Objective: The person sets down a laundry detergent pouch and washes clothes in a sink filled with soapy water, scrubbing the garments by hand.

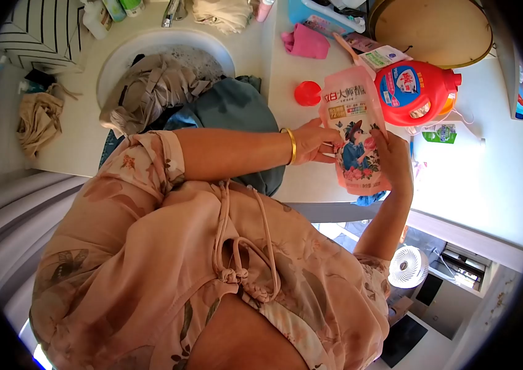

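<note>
"Holding the pink flowery pouch [357,132], is your right hand [396,157] shut tight?"

"Yes, your right hand grips its right edge. Your left hand [312,142] is at the left edge, fingers bent, but I can't tell if they pinch."

"Where's the pouch, then?"

"Just left of the red detergent bottle [415,92], and a bit nearer you. Its long side runs away from you, top leaning left, between your hands."

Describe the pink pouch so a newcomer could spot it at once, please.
Right of the round sink, the right hand holds the pouch. Unlike the red bottle beside it, the pouch is pale pink, printed with flowers and a hatted figure.
</note>
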Demonstrator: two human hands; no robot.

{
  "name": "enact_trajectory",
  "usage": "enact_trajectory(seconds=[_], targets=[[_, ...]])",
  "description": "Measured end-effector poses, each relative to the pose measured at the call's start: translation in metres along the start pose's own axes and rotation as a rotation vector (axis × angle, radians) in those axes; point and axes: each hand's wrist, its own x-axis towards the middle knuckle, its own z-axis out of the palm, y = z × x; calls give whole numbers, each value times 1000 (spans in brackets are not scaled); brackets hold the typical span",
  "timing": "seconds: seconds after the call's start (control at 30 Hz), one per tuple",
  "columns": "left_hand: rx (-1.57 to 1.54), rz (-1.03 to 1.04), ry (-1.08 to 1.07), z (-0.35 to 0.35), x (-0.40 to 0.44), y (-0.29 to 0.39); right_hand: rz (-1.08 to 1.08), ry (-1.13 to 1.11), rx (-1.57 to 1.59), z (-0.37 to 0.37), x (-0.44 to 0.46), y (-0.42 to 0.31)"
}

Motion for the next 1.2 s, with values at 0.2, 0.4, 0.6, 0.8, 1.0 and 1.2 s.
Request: enact_trajectory(seconds=[0.2,0.4,0.6,0.8,1.0,1.2], targets=[[1,-16,25,2,5,3,-92,29,-57,-4,7,0],[-30,-6,-27,4,2,-1,-92,-2,-119,-13,10,-16],[-57,12,-66,7,-4,3,-59,-34,-212,-19,13,-32],[-62,-6,-42,7,-6,2,-54,-64,-151,-16,15,-21],[35,-12,37,1,-2,4,-12,27,38,5,3,5],[262,5,188,-8,-1,8,-40,257,276,61,-9,40]])
